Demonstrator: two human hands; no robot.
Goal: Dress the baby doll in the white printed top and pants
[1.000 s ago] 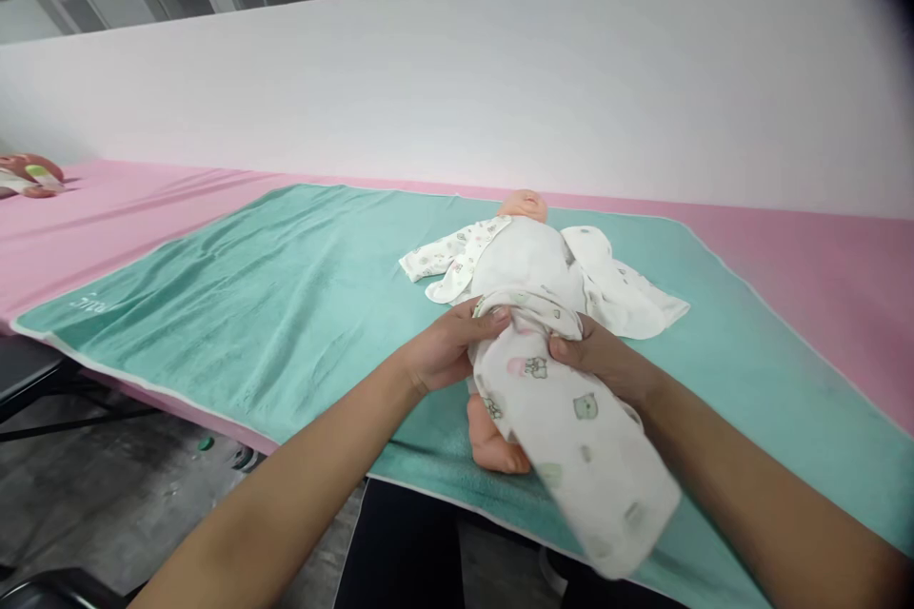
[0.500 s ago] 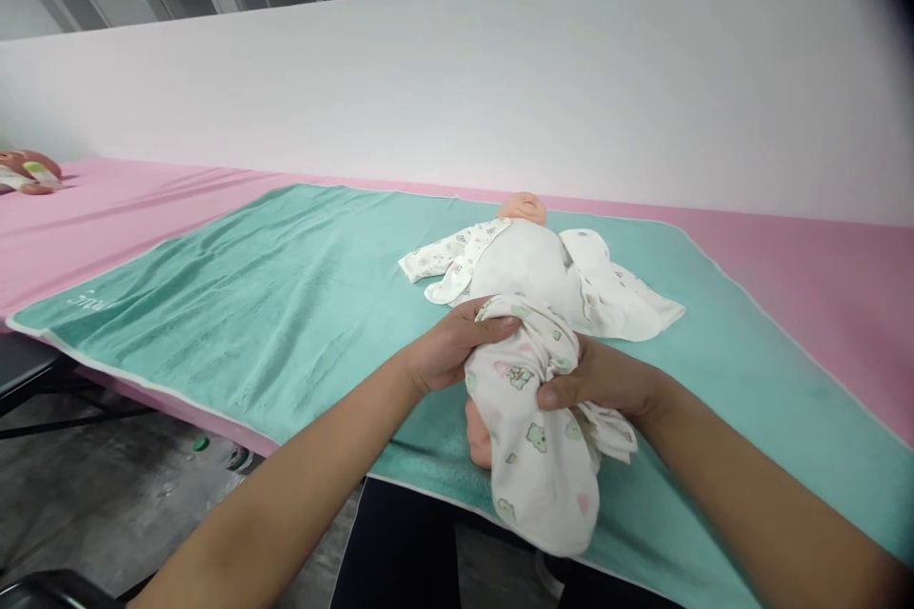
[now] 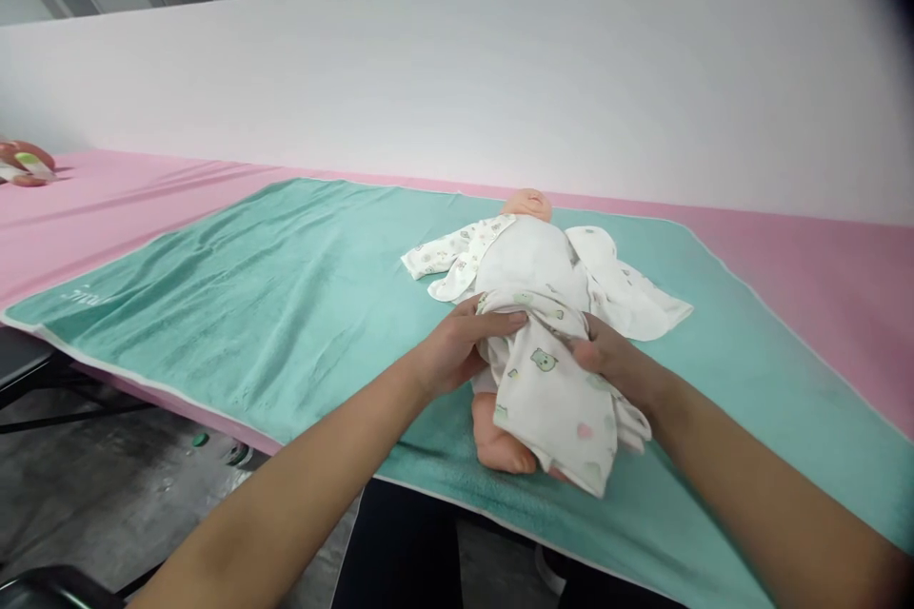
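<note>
A baby doll point(image 3: 526, 206) lies on its back on a teal towel point(image 3: 286, 285), head away from me, bare legs point(image 3: 500, 442) toward the near edge. An open white printed top point(image 3: 457, 252) spreads under it. Printed white baby trousers point(image 3: 553, 390) are bunched over the doll's hips and legs. My left hand point(image 3: 457, 347) grips the trousers' waistband at the doll's left side, fingers curled over the cloth. My right hand point(image 3: 614, 362) pinches the waistband on the other side.
The towel lies on a long pink-covered table point(image 3: 806, 285) backed by a white partition wall point(image 3: 500, 86). A small reddish object point(image 3: 25, 162) sits at the far left of the table. Grey floor and a dark table frame show at lower left.
The trousers, hanging loose past the doll's feet a second ago, have been drawn up and gathered over the hips. Both hands kept hold of the waistband and shifted slightly toward the doll's body.
</note>
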